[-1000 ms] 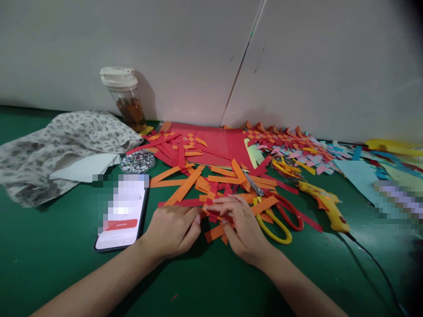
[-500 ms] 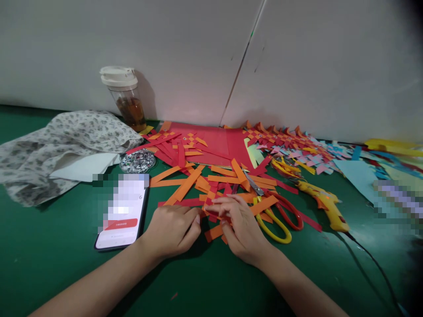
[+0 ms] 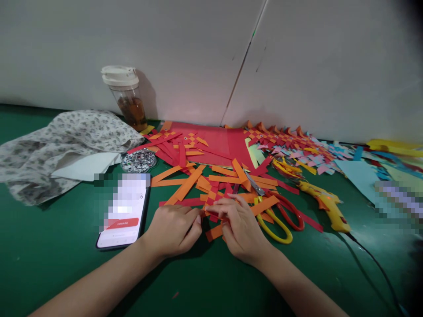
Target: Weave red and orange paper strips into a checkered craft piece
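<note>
Orange and red paper, cut in flat, straight-edged strips, crossed in a small woven piece (image 3: 214, 197) that lay on the counter (image 3: 198, 286) between the two hands. At its left edge, the left hand (image 3: 178, 230) was curled, knuckles up, with its fingertips hidden; whether it pinched the paper, I could not tell. Opposite, the right hand (image 3: 243, 231) arched with bent fingers, its forefinger reaching to the piece, and its grip could not be made out either. Loose orange strips (image 3: 185, 191) fanned stiffly around the weave. Just right of these lay scissors (image 3: 259, 191) with metal blades among the strips and smooth looped handles, one red, one yellow. Farther right sat a yellow plastic glue gun (image 3: 325, 202), its thin dark cord trailing over the glossy green surface. On the left lay a slim, glassy phone (image 3: 127, 209), a glittery heap of small silvery pieces (image 3: 139, 160) and a softly rumpled, patterned cloth (image 3: 82, 132). Behind, a smooth red sheet (image 3: 213, 143) spread flat, near a checked paper band (image 3: 277, 137) with pointed folds and a clear, white-lidded cup (image 3: 131, 108) of brown liquid.
</note>
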`<state>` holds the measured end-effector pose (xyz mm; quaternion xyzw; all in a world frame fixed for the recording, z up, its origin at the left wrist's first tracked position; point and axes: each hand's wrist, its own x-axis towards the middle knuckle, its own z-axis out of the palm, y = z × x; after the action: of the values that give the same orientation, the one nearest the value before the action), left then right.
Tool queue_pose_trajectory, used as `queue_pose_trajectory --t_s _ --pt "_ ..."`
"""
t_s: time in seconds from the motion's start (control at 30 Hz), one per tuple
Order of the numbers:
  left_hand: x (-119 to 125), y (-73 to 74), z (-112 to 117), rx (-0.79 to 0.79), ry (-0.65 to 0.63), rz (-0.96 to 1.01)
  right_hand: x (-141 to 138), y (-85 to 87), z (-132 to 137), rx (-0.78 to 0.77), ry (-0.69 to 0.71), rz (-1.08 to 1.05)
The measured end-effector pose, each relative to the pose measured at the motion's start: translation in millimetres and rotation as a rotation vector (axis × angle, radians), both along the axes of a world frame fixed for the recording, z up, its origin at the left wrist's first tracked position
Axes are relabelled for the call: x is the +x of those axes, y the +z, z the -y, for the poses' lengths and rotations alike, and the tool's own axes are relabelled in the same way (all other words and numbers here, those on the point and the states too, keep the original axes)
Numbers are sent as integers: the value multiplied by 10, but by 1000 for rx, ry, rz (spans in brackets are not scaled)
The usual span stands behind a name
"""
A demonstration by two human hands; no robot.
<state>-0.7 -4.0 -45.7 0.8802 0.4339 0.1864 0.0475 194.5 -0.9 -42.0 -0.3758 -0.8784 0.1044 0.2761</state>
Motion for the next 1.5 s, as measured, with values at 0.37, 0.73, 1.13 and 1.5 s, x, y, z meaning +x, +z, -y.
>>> queue_pose_trajectory --t_s 0.37,0.73,1.13,1.5 --pt "2 -18 1 24 3 5 -3 -7 10 14 9 1" --pt "3 -17 -5 -18 -2 2 32 4 1 -75 -14 -10" --pt "6 15 3 -63 80 2 153 30 7 66 -208 -139" --pt "12 20 27 -45 92 -33 158 108 95 219 -34 339"
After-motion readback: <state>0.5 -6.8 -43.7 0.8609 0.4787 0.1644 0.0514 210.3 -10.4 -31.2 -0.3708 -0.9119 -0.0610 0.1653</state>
